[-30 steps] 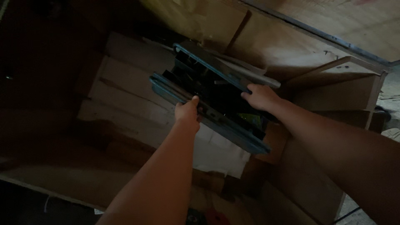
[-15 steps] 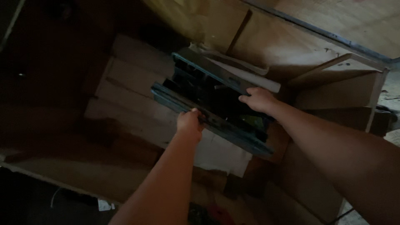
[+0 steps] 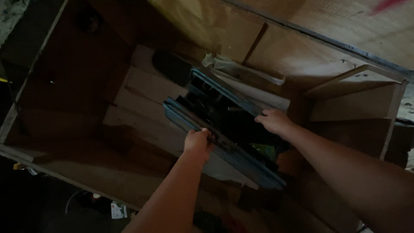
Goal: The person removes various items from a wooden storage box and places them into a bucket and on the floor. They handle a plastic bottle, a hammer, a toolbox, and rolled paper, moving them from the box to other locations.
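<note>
1. Both hands are sitting a bit lower on the blue case [image 3: 224,138] than they were a moment ago, and more of the big wooden box [image 3: 77,86] is showing on the left side.
2. The left hand [image 3: 197,144] is curling its fingers [image 3: 206,133] over the near edge of the case, clamped on the rim.
3. The right hand [image 3: 273,121] is pressing on the far edge, and its fingers are closed around that rim too.
4. The case is sitting tilted inside the wooden box, leaning over pale wooden boards [image 3: 142,99], with one long end pointing down to the right.
5. It is looking hard and stiff, like plastic, with long straight edges and a dark middle full of black shapes that are too dim to make out.
6. It is probably a little heavy and may be a bit smooth, so holding both long edges, as the hands are doing, seems the safest way.
7. The box walls are looking rough and flat, made of brown board, and a wooden shelf piece [image 3: 358,99] is sticking out on the right.
8. Crinkly pale paper or plastic [image 3: 246,73] is lying just behind the case.
</note>
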